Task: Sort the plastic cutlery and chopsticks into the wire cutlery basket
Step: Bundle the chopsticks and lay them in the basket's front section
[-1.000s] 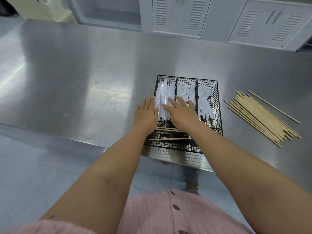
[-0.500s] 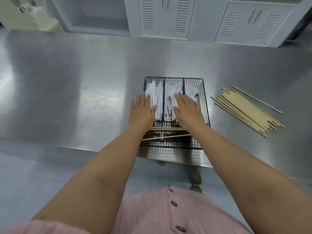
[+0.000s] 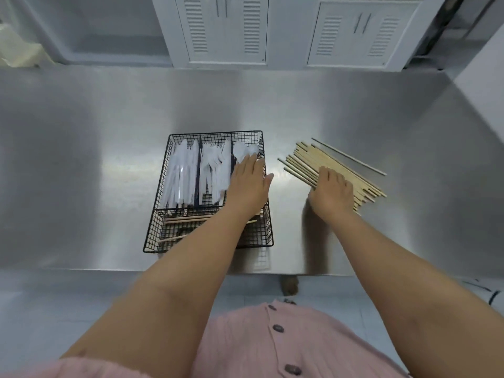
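Note:
A black wire cutlery basket (image 3: pixel 156 214) stands on the steel table. Its three long compartments hold white plastic knives (image 3: pixel 180 175), forks (image 3: pixel 214 170) and spoons (image 3: pixel 242 152). A few wooden chopsticks (image 3: pixel 185 220) lie crosswise in the front compartment. My left hand (image 3: pixel 248 184) lies flat over the right compartment, fingers on the spoons, holding nothing. To the right of the basket is a pile of chopsticks (image 3: pixel 308 162). My right hand (image 3: pixel 331 192) rests on the pile's near end with fingers bent over it; its thumb is hidden, so a grip does not show.
One darker stick (image 3: pixel 349 156) lies apart just behind the pile. The table's front edge (image 3: pixel 191 271) runs close under the basket. White louvred cabinet doors (image 3: pixel 223 28) stand behind the table. My pink buttoned shirt (image 3: pixel 272 342) fills the bottom.
My right hand left the basket and moved right onto the chopstick pile. My left hand shifted from the basket's left side across to its right compartment.

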